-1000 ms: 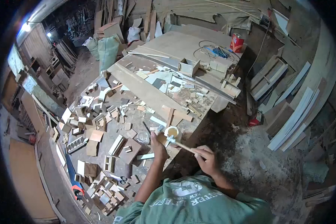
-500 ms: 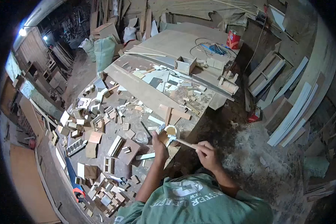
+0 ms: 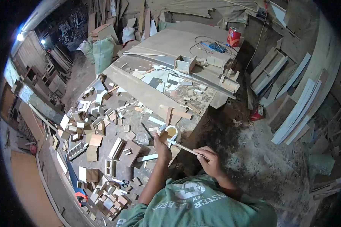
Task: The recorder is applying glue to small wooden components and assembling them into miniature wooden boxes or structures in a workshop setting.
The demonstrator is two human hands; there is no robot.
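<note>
My right hand (image 3: pixel 210 160) grips a light wooden stick (image 3: pixel 189 149), its end smeared bluish white. That end rests at the near rim of a round white tub (image 3: pixel 172 130) with yellowish-tan stuff inside. The tub stands at the bench's right edge. My left hand (image 3: pixel 163 146) is closed beside the tub, with its fingers curled against a brownish surface; what it holds is mostly hidden. Left of that hand sit a clear plastic cup (image 3: pixel 142 139) and a dark thin stick (image 3: pixel 146 129). Two crossed wooden strips (image 3: pixel 169 115) lie just beyond the tub.
Small wood blocks (image 3: pixel 110 200) and offcuts cover the bench's left side, with scissors (image 3: pixel 123 183) and a handsaw (image 3: pixel 79 196) among them. A long board (image 3: pixel 140 85) crosses the bench. Farther off are an open wooden box (image 3: pixel 185 64) and a red can (image 3: pixel 233 37). Planks (image 3: pixel 299 109) lean at right.
The stick's smeared end has shifted slightly left and down along the tub, uncovering more of its contents. My right hand has moved slightly down with it. My left hand stays beside the tub.
</note>
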